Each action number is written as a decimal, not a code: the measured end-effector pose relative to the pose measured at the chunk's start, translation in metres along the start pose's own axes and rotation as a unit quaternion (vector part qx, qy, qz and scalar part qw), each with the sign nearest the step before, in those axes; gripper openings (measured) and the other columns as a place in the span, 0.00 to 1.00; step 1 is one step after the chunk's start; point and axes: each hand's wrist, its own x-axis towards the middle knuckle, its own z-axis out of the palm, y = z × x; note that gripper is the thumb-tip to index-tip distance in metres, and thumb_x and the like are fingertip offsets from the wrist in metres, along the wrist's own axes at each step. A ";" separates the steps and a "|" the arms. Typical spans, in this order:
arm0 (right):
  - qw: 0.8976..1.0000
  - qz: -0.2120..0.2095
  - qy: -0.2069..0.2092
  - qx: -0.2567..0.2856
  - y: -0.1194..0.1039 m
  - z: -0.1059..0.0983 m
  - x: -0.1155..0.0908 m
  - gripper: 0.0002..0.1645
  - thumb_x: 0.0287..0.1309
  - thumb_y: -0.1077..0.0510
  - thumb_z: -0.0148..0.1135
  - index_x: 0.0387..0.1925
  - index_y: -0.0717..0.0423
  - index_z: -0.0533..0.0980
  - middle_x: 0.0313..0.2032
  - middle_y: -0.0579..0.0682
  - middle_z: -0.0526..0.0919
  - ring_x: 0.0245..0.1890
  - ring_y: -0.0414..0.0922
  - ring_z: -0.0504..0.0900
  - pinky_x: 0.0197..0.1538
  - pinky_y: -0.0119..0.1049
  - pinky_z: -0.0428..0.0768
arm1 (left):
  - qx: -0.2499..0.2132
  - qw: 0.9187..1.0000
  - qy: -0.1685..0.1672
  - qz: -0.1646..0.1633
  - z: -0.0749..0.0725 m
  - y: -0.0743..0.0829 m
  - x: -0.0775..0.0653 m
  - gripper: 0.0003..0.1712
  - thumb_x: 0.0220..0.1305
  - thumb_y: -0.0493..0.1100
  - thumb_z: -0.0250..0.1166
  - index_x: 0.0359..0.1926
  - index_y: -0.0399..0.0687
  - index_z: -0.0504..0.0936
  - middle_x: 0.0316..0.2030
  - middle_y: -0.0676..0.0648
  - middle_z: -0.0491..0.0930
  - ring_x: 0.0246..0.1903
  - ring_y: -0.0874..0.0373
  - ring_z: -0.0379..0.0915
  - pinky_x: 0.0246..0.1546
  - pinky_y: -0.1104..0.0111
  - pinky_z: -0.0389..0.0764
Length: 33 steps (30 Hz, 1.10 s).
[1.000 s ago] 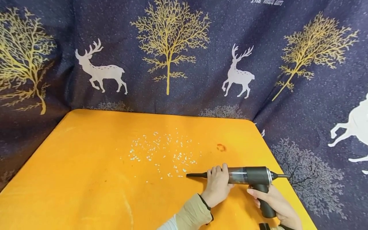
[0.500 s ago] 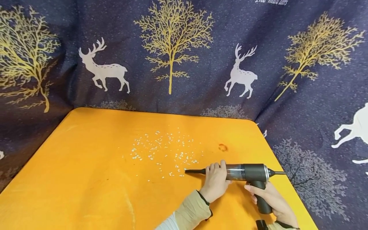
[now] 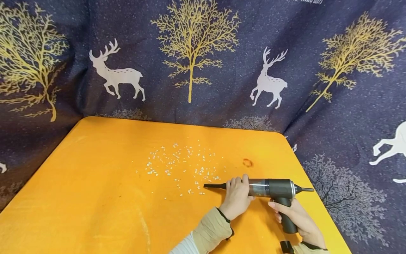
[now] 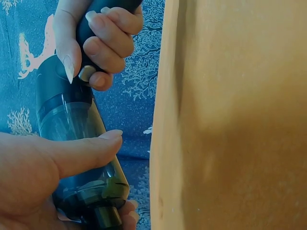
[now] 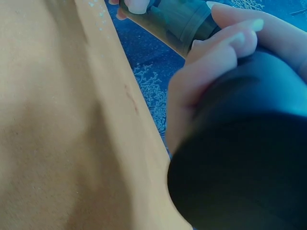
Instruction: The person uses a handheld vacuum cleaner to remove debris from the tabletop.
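A dark handheld vacuum cleaner (image 3: pixel 280 188) with a clear dust chamber is held level over the table, its narrow nozzle (image 3: pixel 214 186) pointing left. The left hand (image 3: pixel 236 197) grips the front of the chamber; in the left wrist view its thumb (image 4: pixel 88 153) lies across the clear plastic. The pistol handle (image 3: pixel 288 220) is in the grip of the right hand (image 3: pixel 299 217), whose fingers (image 5: pixel 211 72) wrap round it in the right wrist view. White paper scraps (image 3: pixel 168 172) lie scattered left of and beyond the nozzle tip, the closest right beside it.
The orange table (image 3: pixel 95 183) carries a reddish ring mark (image 3: pixel 247 162) near its right side. A dark blue cloth (image 3: pixel 222 88) printed with deer and trees hangs behind the table and along both sides.
The vacuum cleaner and both hands have shifted slightly away from the body, bringing the nozzle up beside the nearer scraps. A few scraps near the tip are gone. The view has drifted slightly.
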 end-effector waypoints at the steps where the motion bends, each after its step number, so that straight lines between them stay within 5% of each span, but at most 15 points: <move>1: 1.000 -0.005 -0.003 0.001 0.001 0.000 0.000 0.16 0.63 0.59 0.51 0.50 0.62 0.63 0.22 0.43 0.73 0.17 0.39 0.71 0.25 0.37 0.74 | 0.002 1.000 0.000 0.000 0.001 0.000 0.001 0.32 0.45 0.58 0.70 0.46 0.49 0.66 0.32 0.50 0.74 0.35 0.56 0.69 0.42 0.65 0.68; 13: 1.000 0.009 0.011 0.011 0.000 -0.002 -0.007 0.06 0.63 0.59 0.51 0.41 0.51 0.71 0.20 0.42 0.74 0.17 0.39 0.72 0.26 0.35 0.74 | 0.000 1.000 0.001 0.006 -0.001 0.006 -0.001 0.31 0.45 0.57 0.71 0.45 0.51 0.67 0.32 0.51 0.73 0.35 0.57 0.69 0.41 0.66 0.66; 26: 0.999 0.038 -0.010 0.034 0.006 -0.001 -0.005 0.11 0.64 0.56 0.50 0.46 0.56 0.68 0.22 0.44 0.73 0.19 0.38 0.71 0.28 0.33 0.74 | 0.008 0.999 -0.046 -0.005 0.000 0.001 -0.002 0.31 0.46 0.59 0.69 0.46 0.51 0.67 0.31 0.51 0.73 0.35 0.56 0.68 0.42 0.65 0.67; 33: 0.998 0.003 -0.033 0.044 0.009 0.000 0.000 0.07 0.65 0.58 0.47 0.43 0.54 0.70 0.21 0.43 0.73 0.19 0.38 0.71 0.26 0.32 0.74 | -0.004 0.999 -0.053 -0.004 -0.001 -0.003 0.002 0.31 0.47 0.58 0.68 0.48 0.51 0.66 0.32 0.51 0.73 0.36 0.56 0.67 0.44 0.65 0.67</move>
